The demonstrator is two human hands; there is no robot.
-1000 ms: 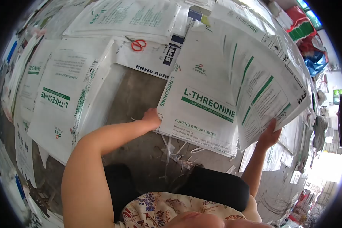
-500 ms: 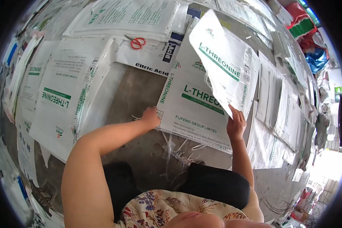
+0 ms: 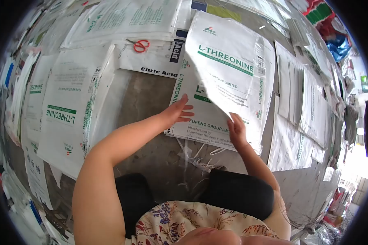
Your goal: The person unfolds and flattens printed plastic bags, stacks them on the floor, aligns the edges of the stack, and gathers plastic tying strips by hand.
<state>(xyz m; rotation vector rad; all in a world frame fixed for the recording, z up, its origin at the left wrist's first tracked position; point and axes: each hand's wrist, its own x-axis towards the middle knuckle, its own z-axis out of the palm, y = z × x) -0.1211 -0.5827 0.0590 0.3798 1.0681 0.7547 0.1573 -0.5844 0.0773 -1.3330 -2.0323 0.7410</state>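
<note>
A white woven sack (image 3: 229, 87) with green L-THREONINE print lies partly lowered over a stack of like sacks. Its near left edge is still raised and curled, and the fingers of my right hand (image 3: 237, 130) are closed on that edge. Over the left part of the printed sack beneath (image 3: 179, 96), my left hand (image 3: 179, 111) has its fingers spread and holds nothing. Whether its fingertips touch the sack's surface I cannot tell. White threads and frayed strips (image 3: 196, 159) lie on the floor at the stack's near edge.
Red-handled scissors (image 3: 141, 46) rest on a Citric Acid sack (image 3: 151, 61) beyond the bare concrete floor (image 3: 145, 94). Another pile of L-THREONINE sacks (image 3: 65, 98) stands at the left. More flat sacks (image 3: 292, 139) lie at the right, with red, green and blue bundles (image 3: 335, 41) farther back.
The top sack has come down from nearly upright to mostly flat. My right hand has moved left with its edge. My left hand has left the stack's corner and opened, shifting up and right.
</note>
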